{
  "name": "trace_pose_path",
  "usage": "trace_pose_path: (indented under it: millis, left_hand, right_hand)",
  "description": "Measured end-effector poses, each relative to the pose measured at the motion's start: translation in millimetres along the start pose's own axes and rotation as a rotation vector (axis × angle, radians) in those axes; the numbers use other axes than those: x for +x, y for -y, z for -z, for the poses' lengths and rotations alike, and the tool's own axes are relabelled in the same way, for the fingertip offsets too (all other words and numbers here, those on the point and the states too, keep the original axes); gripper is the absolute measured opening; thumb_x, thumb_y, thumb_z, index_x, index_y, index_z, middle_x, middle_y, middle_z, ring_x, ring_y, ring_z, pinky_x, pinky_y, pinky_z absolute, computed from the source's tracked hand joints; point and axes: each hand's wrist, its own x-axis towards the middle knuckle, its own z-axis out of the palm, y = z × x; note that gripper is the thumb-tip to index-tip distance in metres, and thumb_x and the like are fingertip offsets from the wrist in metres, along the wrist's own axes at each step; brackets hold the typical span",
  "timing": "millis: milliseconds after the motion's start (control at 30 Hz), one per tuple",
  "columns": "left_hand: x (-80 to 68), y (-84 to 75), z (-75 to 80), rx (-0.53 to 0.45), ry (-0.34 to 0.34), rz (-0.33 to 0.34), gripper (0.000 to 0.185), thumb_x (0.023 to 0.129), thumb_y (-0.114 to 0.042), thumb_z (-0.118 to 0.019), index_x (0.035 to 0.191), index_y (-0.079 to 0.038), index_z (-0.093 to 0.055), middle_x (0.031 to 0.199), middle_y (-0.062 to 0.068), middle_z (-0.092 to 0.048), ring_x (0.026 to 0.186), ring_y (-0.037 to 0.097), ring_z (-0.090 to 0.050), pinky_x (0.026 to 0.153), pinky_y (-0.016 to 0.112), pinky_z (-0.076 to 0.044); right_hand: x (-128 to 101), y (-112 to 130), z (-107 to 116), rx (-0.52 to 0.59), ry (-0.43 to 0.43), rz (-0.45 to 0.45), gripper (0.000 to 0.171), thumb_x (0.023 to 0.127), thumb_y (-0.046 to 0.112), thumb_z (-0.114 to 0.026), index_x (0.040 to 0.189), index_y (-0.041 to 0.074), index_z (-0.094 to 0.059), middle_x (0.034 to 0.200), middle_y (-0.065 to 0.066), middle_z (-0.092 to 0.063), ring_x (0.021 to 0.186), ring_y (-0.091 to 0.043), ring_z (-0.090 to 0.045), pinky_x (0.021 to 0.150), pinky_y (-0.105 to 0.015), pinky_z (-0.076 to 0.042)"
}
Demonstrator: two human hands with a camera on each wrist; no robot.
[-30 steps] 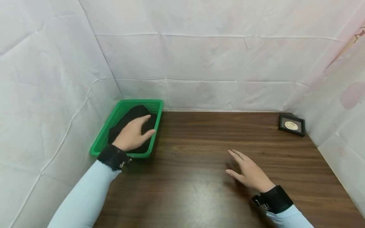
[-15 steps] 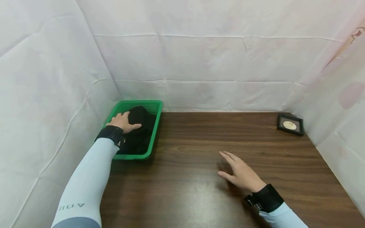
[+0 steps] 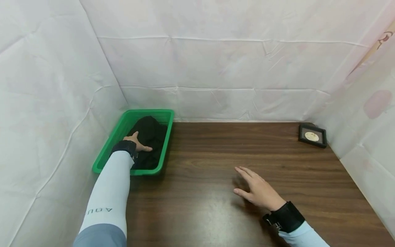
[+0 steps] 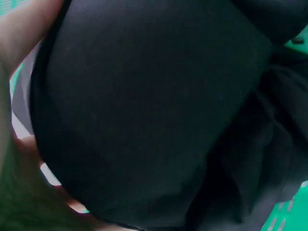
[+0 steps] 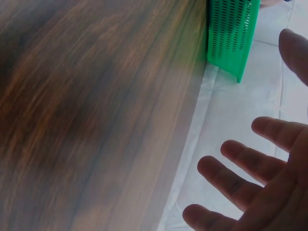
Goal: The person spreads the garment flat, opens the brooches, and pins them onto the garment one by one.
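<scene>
Inside the green basket, my left hand is at the left side of a bundle of black cloth. The left wrist view shows the black cloth close up, smooth and rounded with looser folds at the right. My thumb lies along its upper left edge, and several fingers curve round its lower left edge, partly hidden behind it. My right hand hovers low over the brown table, fingers spread and holding nothing; the right wrist view shows its palm and straight fingers.
A small black frame with a pale round piece lies at the table's back right. White sheeting hangs along the back and both sides. The basket stands in the back left corner, close to the left sheet.
My left hand has gone from above the black cloth to its left side, down into the basket, and taken hold there. My right hand has drifted slightly left.
</scene>
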Motion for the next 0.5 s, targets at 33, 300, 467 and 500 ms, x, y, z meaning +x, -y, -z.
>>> trace_pose_path:
  millis: [33, 300, 467, 500]
  left_hand:
    - [-3.8, -3.2, -0.2, -0.002, 0.011, -0.002, 0.113, 0.08, -0.054, -0.069, 0.151, 0.005, -0.004, 0.144, 0.044, -0.019, 0.127, 0.059, -0.028, 0.098, 0.064, -0.035]
    - [5.1, -3.6, -18.2, -0.022, 0.065, 0.031, 0.117, 0.078, -0.046, -0.076, 0.151, 0.003, 0.0, 0.141, 0.045, -0.023, 0.124, 0.057, -0.036, 0.095, 0.062, -0.04]
    - [40.8, 21.0, -35.8, -0.002, 0.024, 0.013, 0.12, 0.072, -0.04, -0.082, 0.153, -0.002, -0.003, 0.137, 0.043, -0.033, 0.117, 0.056, -0.044, 0.086, 0.061, -0.046]
    - [46.7, 25.8, -38.5, -0.009, 0.008, 0.009, 0.117, 0.072, -0.036, -0.082, 0.153, -0.003, -0.005, 0.136, 0.042, -0.036, 0.115, 0.055, -0.046, 0.083, 0.061, -0.047]
  right_hand:
    - [1, 0, 0, -0.001, 0.001, -0.002, 0.077, 0.088, 0.056, -0.06, 0.149, 0.015, -0.037, 0.146, -0.015, -0.041, 0.127, -0.036, -0.046, 0.095, -0.055, -0.043]
    - [4, 1, -5, 0.008, 0.014, 0.003, 0.077, 0.088, 0.054, -0.062, 0.148, 0.014, -0.037, 0.146, -0.015, -0.041, 0.127, -0.036, -0.046, 0.094, -0.056, -0.043]
    - [7, 0, -7, 0.006, 0.012, 0.004, 0.076, 0.088, 0.052, -0.063, 0.149, 0.015, -0.037, 0.146, -0.015, -0.042, 0.127, -0.035, -0.047, 0.095, -0.055, -0.043]
    - [8, 0, -7, 0.005, 0.011, 0.002, 0.076, 0.088, 0.052, -0.064, 0.149, 0.015, -0.037, 0.146, -0.015, -0.042, 0.127, -0.034, -0.047, 0.095, -0.055, -0.043]
